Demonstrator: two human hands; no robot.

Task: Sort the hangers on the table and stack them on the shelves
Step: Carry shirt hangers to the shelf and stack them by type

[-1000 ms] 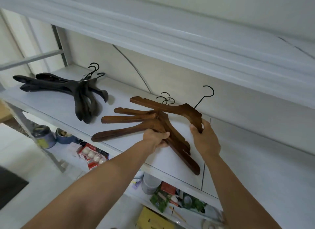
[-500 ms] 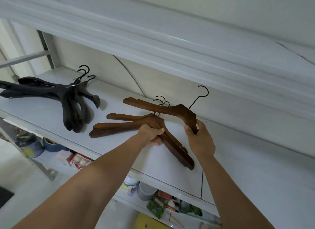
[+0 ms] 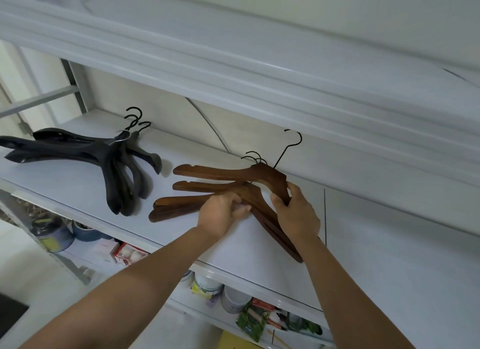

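Observation:
Several brown wooden hangers (image 3: 197, 190) lie fanned out on a white shelf (image 3: 78, 182), their black hooks toward the back wall. My left hand (image 3: 220, 213) grips the stack at its neck, fingers curled round the wood. My right hand (image 3: 296, 213) holds the top brown hanger (image 3: 233, 173) by its right arm, lifted slightly above the rest, hook pointing up. A pile of black hangers (image 3: 78, 148) rests further left on the same shelf.
Another shelf (image 3: 233, 70) runs close overhead. Below the shelf edge sit jars (image 3: 54, 234), a red box (image 3: 127, 253), tubs (image 3: 233, 296) and packets. To the right of a seam, the shelf surface (image 3: 402, 257) is bare.
The brown hangers' left arms have been drawn closer together. My right hand has kept hold of the top hanger and brought it lower over the stack.

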